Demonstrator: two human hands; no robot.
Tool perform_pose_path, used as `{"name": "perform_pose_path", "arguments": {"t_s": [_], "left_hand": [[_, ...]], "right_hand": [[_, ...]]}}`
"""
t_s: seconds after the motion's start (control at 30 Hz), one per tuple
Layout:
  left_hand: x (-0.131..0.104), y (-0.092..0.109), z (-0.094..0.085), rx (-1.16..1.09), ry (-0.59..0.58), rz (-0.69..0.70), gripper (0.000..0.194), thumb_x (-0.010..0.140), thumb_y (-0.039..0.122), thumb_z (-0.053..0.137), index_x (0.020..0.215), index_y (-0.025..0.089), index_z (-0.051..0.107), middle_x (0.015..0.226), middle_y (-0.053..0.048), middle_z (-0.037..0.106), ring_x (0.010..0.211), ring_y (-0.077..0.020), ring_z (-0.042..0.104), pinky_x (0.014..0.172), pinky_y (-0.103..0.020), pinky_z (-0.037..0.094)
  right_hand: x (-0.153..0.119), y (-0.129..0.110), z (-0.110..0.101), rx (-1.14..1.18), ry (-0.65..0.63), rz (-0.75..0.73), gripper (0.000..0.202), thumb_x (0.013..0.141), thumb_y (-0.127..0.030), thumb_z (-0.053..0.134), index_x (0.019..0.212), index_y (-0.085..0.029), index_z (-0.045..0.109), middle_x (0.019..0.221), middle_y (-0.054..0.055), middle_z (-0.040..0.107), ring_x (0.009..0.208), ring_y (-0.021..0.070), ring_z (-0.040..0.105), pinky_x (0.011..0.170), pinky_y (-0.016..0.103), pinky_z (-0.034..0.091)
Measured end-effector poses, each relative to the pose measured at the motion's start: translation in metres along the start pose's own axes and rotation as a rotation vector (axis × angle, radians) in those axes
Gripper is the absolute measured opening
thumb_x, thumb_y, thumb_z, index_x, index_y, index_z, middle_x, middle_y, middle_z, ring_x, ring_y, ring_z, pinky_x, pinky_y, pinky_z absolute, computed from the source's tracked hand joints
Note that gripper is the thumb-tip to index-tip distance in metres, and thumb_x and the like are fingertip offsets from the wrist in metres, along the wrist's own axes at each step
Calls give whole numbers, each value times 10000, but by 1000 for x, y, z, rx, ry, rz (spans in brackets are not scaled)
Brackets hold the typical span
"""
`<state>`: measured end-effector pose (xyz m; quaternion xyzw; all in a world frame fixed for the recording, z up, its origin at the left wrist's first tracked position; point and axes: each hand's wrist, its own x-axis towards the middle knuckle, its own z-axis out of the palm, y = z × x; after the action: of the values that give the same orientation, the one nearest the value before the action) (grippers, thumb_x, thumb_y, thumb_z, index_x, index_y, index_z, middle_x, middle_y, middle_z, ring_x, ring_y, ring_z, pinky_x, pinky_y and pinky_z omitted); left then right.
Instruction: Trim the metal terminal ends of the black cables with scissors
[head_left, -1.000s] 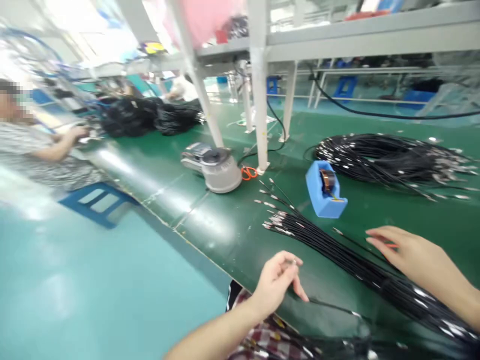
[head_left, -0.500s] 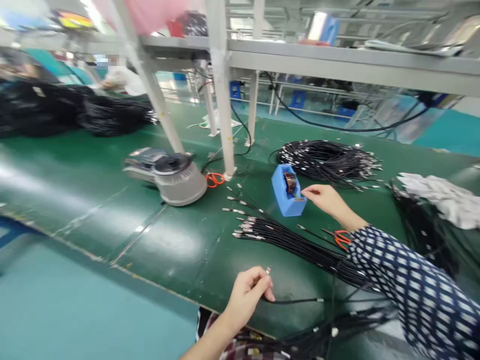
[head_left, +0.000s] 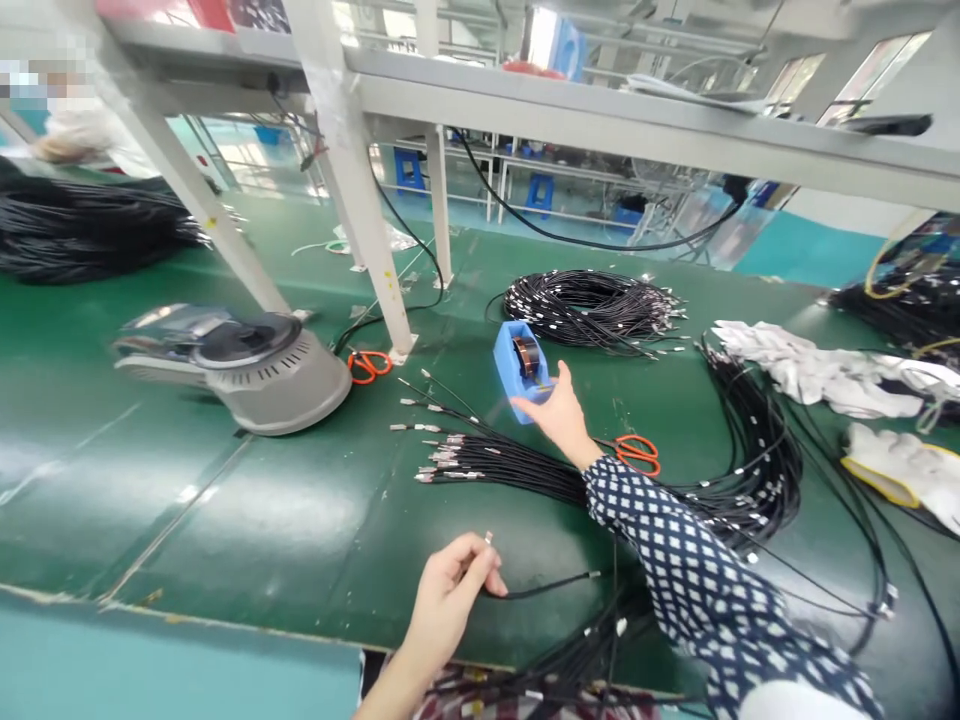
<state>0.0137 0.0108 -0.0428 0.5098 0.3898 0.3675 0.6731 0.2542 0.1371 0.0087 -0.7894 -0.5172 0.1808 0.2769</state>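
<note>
L hand [head_left: 459,585] is pinching a blk cable [head_left: 551,586] betw. thumb & fingers, metal tip poking up. R hand [head_left: 559,412] is holding thumb & index apart at near end of blue tape dispenser [head_left: 511,378]; can't tell if gripping tape. Dispenser's sitting betw. coiled cables [head_left: 592,308] & cable bundle [head_left: 517,468], orange-handled scissors [head_left: 637,455] lying nearby.

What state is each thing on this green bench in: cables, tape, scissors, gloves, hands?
Left hand: pinching a cable end
Right hand: at the tape dispenser
Tape dispenser: upright, roll loaded
Far cable bundle: coiled
Near cable bundle: laid out lengthwise
Scissors by the post: lying flat
White gloves: lying loose, unworn
</note>
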Motion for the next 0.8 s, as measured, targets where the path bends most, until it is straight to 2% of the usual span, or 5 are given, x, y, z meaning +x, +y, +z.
{"name": "perform_pose_path", "arguments": {"t_s": [0.13, 0.37, 0.53, 0.63, 0.8], "left_hand": [[-1, -1, -2, 0, -6, -2, 369, 882, 498, 640, 736, 160, 629, 574, -17, 648, 596, -183, 657, 690, -301, 525], [0, -13, -9, 53, -21, 14, 344, 914, 462, 605, 759, 157, 635, 594, -16, 656, 613, -174, 660, 727, -298, 523], [-1, -15, -10, 54, -34, 2, 318, 930, 433, 596, 776, 157, 635, 603, -5, 639, 624, -163, 659, 742, -293, 518], [-1, -14, -9, 45, -21, -6, 310, 926, 429, 606, 780, 156, 635, 602, 3, 625, 620, -160, 657, 728, -286, 511], [-3, -12, -9, 32, -10, -17, 302, 922, 423, 612, 786, 154, 637, 609, 3, 626, 627, -160, 658, 727, -286, 509]], "right_hand": [[5, 22, -2, 106, -1, -70, 1071, 767, -541, 680, 1552, -178, 49, 1439, 175, 509, 1241, 298, 558, 1060, 434, 425], [29, 59, -52, 145, -208, -272, 1060, 705, -417, 796, 1560, -242, 195, 1424, 137, 545, 1173, 224, 614, 1009, 364, 482], [41, 49, -81, -24, -182, -332, 375, 908, -476, 602, 1184, -230, 663, 1451, 106, 484, 1352, 252, 452, 1154, 423, 334], [49, 36, -92, -147, -228, -312, 302, 946, -397, 585, 1161, -196, 649, 1356, 104, 559, 1222, 248, 544, 1053, 493, 441], [63, 17, -97, -241, -416, -220, 330, 959, -384, 572, 1227, -195, 610, 1279, 89, 604, 1073, 218, 617, 910, 423, 542]]}}
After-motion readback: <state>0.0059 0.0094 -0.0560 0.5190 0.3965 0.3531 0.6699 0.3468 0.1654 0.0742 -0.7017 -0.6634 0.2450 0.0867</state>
